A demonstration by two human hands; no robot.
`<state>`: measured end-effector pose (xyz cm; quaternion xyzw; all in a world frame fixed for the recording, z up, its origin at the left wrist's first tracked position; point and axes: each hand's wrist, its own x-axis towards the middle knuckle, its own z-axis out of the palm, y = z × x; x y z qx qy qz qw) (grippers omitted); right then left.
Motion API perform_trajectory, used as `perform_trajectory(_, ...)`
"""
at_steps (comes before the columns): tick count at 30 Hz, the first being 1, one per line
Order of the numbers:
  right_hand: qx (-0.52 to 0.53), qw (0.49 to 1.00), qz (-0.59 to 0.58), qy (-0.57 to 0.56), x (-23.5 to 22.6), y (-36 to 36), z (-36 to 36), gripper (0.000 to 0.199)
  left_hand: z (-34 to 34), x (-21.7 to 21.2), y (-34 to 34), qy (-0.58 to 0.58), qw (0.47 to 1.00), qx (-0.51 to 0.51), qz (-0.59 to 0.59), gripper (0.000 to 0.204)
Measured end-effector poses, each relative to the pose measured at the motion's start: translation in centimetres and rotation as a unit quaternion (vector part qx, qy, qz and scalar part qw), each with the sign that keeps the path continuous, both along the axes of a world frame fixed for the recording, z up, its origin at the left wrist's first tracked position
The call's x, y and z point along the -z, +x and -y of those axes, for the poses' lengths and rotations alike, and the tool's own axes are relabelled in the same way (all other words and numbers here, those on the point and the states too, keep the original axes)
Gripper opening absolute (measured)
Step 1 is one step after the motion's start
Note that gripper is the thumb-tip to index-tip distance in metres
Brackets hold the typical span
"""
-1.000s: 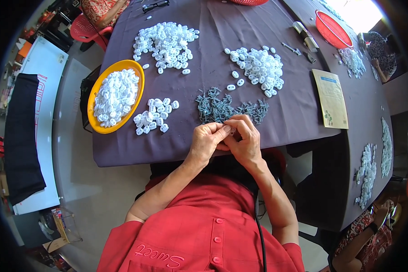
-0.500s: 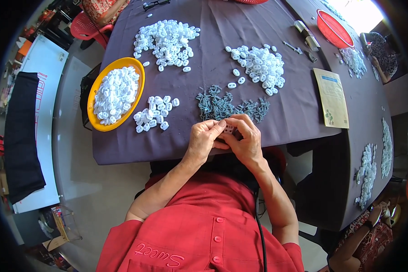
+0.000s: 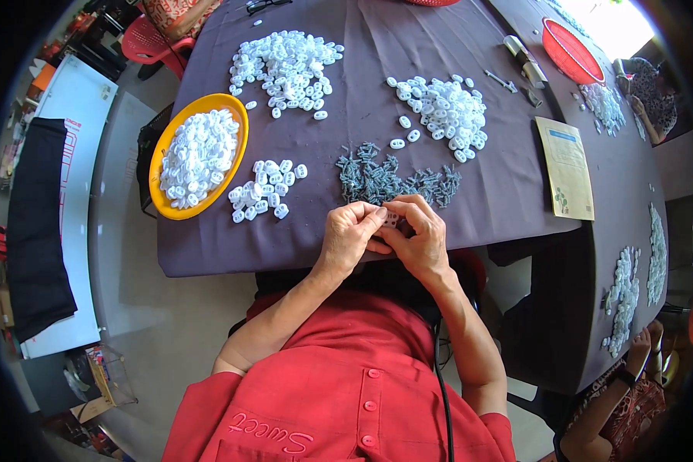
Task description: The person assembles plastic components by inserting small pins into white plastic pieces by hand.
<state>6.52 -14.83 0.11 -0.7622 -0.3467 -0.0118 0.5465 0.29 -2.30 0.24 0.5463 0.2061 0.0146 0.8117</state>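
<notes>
My right hand is closed, its thumb and fingers gripping a small white oval plastic piece with holes just past the table's near edge. Against it, my left hand pinches with thumb and forefinger at the piece's left side; whatever sits between those fingertips is hidden. Directly beyond my fingers lies a heap of small grey screw-like pieces. A small group of white oval pieces rests to the left of it, and a bigger heap of the same pieces lies behind it to the right.
At left, a yellow dish holds many white pieces; another white heap lies behind. Rightward are a brown envelope, a clear cylinder and a red basket. Co-workers sit around; one person's arm reaches in at lower right.
My hands stay together in nearly the same place and grip. The whole view has shifted slightly. At lower right, the co-worker's hands have moved up toward the white pieces on the table.
</notes>
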Motion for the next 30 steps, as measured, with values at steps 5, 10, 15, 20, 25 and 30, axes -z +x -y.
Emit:
perform_trajectory(5, -0.017, 1.000, -0.009, 0.000, 0.5, 0.0, 0.1, 0.027, -0.1, -0.6, 0.0, -0.016, 1.000, 0.013, -0.014, 0.021)
perform_trajectory(10, -0.016, 1.000, -0.003, 0.003, 0.4, -0.1, 0.0, 0.026, 0.0, -0.3, -0.2, -0.012, 1.000, 0.008, -0.001, 0.018)
perform_trajectory(15, -0.016, 1.000, 0.007, -0.005, 0.3, -0.1, 0.1, 0.024, -0.2, 0.0, -0.3, -0.004, 1.000, 0.012, -0.003, 0.016)
perform_trajectory(20, -0.016, 1.000, 0.017, 0.000, 0.4, -0.1, 0.1, 0.022, -0.2, 0.2, -0.3, -0.005, 1.000, 0.013, -0.004, 0.015)
perform_trajectory(25, -0.019, 1.000, 0.019, 0.007, 0.6, -0.1, 0.1, 0.023, -0.7, 0.5, -0.3, -0.032, 0.999, 0.025, -0.014, 0.014)
perform_trajectory(30, -0.014, 0.999, 0.039, 0.005, 0.9, -0.1, 0.1, 0.022, -1.0, 0.7, -0.2, -0.027, 0.999, 0.032, -0.018, 0.013)
